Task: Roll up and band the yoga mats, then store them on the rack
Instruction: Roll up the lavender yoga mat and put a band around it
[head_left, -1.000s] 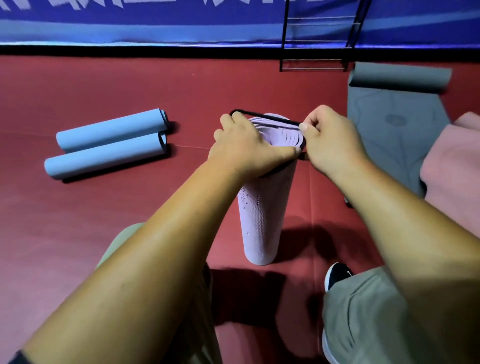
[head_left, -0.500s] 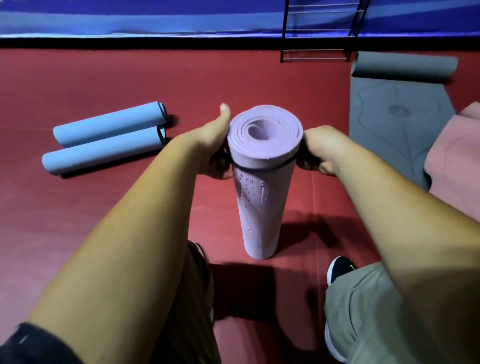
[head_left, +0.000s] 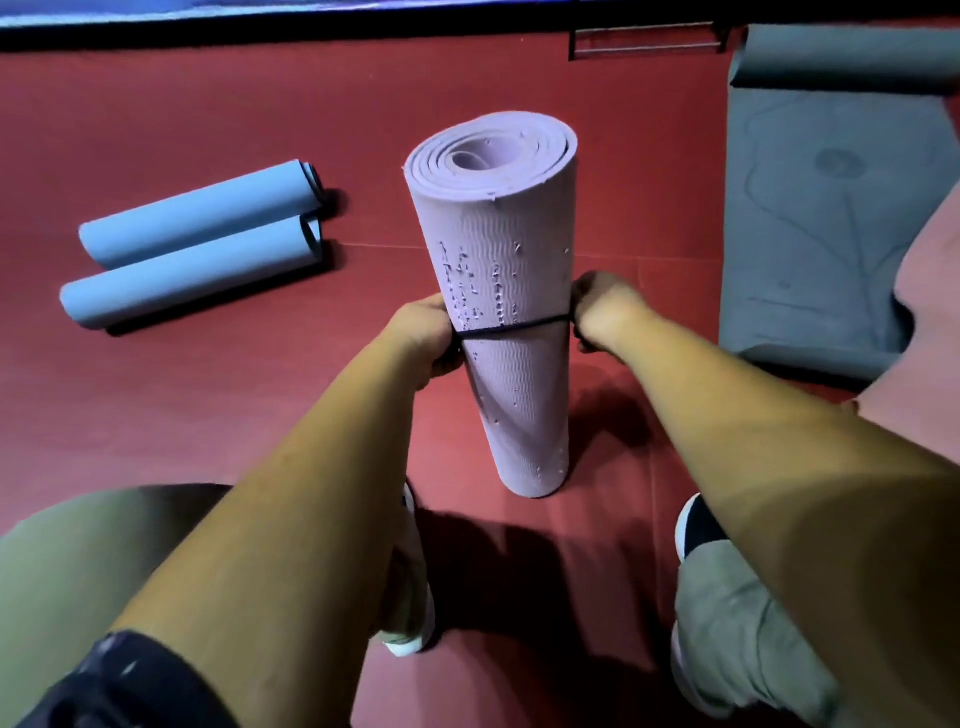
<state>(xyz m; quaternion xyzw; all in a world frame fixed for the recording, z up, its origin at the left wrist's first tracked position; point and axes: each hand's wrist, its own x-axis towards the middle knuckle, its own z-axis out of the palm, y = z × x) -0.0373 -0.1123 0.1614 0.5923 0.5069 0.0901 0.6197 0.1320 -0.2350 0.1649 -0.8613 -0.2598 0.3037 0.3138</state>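
Lilac mat: lilac rolled foam yoga mat (head_left: 498, 208), standing upright on end near the middle of the red floor (head_left: 156, 415), spiral end facing up, wavy ribbed surface with small nicks.
Band: thin black elastic band (head_left: 511, 328), wrapped round the lilac mat about halfway up its height, slanting slightly upward toward the right.
Left hand: left hand (head_left: 423, 332), against the left side of the lilac mat at band height, fingers curled and clenched on the band's left end.
Right hand: right hand (head_left: 602, 306), against the right side of the lilac mat, fingers curled round the band's right end; fingertips hidden behind the roll.
Blue mats: far light-blue rolled foam mat (head_left: 197, 213) and near light-blue rolled foam mat (head_left: 187, 283), lying side by side and touching on the left part of the floor, well apart from the lilac mat.
Grey mat: grey foam mat (head_left: 810, 208), spread flat toward the right edge of the floor, its far end curled into a roll.
Pink mat: pink foam mat (head_left: 935, 291), at the right edge, overlapping the grey mat's right side.
Rack: black metal rack (head_left: 644, 47), only its base visible at the far edge of the floor.
Legs: olive trousers (head_left: 78, 561) on bent knees either side of the lilac mat, white shoe (head_left: 410, 623) below the left forearm, black-and-white shoe (head_left: 698, 525) near the base of the roll.
Sleeve: black sleeve (head_left: 119, 686), at the lower left corner.
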